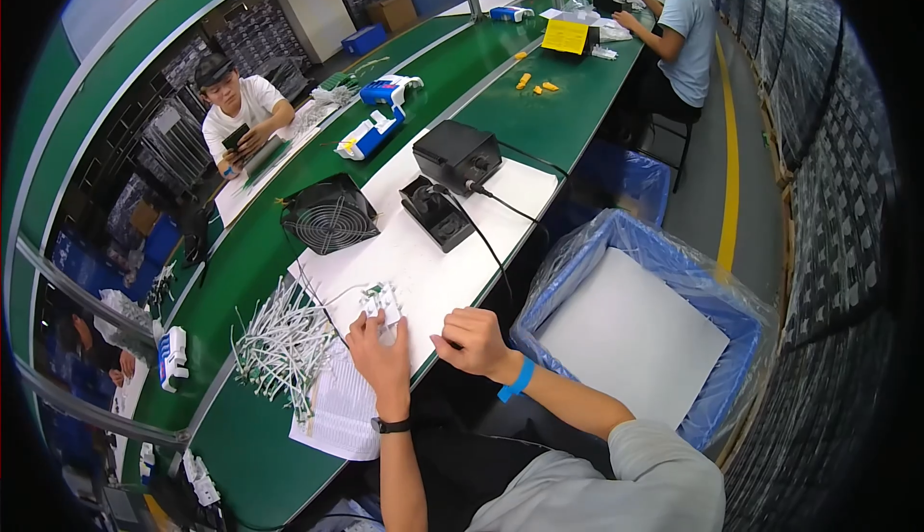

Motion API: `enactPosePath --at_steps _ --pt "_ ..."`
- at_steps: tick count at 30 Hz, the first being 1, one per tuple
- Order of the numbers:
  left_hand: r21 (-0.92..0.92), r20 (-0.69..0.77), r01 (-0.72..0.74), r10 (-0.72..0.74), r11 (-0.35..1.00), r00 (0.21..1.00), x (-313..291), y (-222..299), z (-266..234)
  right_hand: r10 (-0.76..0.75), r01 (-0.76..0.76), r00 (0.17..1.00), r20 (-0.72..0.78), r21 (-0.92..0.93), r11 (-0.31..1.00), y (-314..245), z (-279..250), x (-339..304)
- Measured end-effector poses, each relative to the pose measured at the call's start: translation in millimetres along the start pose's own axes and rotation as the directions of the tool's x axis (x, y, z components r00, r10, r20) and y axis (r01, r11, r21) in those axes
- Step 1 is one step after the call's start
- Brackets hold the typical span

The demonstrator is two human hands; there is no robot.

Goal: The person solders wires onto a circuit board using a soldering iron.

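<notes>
Over the white sheet on the bench, my left hand (379, 351) has its thumb and fingers closed about a small white plastic part (382, 303) with a bit of green on it. A white wire runs from there toward a heap of white wires (285, 339) with small green ends, lying just left of the hand. My right hand (474, 341) is apart from it, at the bench's near edge. Its fingers are curled and the thumb is bent in; whatever it may hold is hidden.
Beyond my hands stand a black fan (332, 216), a black box (456, 154) and a black holder (438, 212) with a cord. A printed sheet (339, 407) lies under the wires. A blue lined bin (635, 325) is at right. Two people (245, 113) sit along the benches.
</notes>
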State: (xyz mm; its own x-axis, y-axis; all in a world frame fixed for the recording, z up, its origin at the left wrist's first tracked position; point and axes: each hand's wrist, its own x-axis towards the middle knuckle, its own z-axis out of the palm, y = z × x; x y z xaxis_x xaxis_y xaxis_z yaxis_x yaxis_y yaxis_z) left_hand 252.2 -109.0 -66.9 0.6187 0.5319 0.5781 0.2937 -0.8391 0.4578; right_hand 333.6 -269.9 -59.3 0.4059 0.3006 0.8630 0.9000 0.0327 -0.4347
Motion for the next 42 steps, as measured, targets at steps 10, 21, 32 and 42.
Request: enactPosePath --at_steps 10,21,32,42 --pt "0.013 0.043 0.047 -0.048 0.999 0.998 1 4 -8 0.261 -0.271 0.96 -0.103 -0.095 0.958 26 35 58" --pt "-0.063 -0.005 0.043 -0.043 0.997 0.999 3 -6 -4 0.311 -0.294 0.947 0.074 -0.187 0.937 49 51 38" --pt "-0.281 0.024 0.162 -0.161 0.946 0.987 24 -15 -124 0.372 -0.311 0.907 0.2 -0.279 0.908 45 55 37" --pt "0.14 -0.123 0.538 -0.524 0.831 0.843 83 -313 -248 0.434 -0.385 0.882 0.182 -0.253 0.888 51 51 30"
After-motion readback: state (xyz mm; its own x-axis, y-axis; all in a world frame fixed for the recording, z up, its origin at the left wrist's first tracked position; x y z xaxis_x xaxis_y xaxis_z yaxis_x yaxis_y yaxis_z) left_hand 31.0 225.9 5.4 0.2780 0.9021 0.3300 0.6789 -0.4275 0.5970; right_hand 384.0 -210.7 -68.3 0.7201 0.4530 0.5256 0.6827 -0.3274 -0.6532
